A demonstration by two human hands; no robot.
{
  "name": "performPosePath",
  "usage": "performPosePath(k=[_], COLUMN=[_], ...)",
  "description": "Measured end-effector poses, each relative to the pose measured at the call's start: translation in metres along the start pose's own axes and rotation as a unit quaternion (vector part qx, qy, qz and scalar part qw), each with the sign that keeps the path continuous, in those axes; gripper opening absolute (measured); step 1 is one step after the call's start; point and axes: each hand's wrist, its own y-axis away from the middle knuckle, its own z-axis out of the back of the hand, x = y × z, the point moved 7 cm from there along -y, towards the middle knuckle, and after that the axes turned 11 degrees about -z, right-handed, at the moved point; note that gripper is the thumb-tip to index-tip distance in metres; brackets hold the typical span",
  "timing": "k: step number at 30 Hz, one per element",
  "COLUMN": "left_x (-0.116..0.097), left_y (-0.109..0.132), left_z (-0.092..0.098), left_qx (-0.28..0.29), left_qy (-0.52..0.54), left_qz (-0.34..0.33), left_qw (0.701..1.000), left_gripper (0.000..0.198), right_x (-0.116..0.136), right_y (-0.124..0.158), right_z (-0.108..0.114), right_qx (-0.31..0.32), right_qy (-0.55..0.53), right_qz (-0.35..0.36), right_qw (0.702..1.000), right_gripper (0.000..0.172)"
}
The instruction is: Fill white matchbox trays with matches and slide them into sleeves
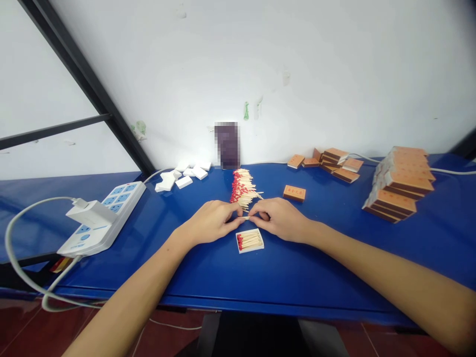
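My left hand (211, 220) and my right hand (277, 218) meet over the blue table (334, 248), fingers pinched together on a few matchsticks (244, 217) held between them. Just below the hands lies a small white open tray (250, 240) holding red-tipped matches. Behind the hands a long pile of red-tipped matches (242, 188) stretches toward the wall. A single orange matchbox (294, 193) lies to the right of the pile.
Stacks of orange matchboxes (401, 186) stand at the right, with more loose ones (334, 161) at the back. Several white empty trays (184, 177) lie at the back left. A white power strip (100, 218) with a plugged adapter and cables sits at the left edge.
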Motion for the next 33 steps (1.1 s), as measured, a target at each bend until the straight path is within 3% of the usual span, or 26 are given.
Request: performPosePath(k=[13, 33], left_x=[-0.002, -0.014], left_y=[-0.001, -0.003], left_z=[-0.008, -0.005], left_qx=[0.037, 0.024], left_qy=[-0.063, -0.119], left_qz=[-0.003, -0.049], left_qw=[0.997, 0.991], left_gripper=[0.026, 0.027], right_x=[0.009, 0.015], right_y=[0.005, 0.007], right_z=[0.0, -0.003], right_qx=[0.02, 0.04], right_qy=[0.124, 0.247], right_qz=[0.009, 0.021], right_qw=[0.992, 0.968], right_gripper=[0.013, 0.022])
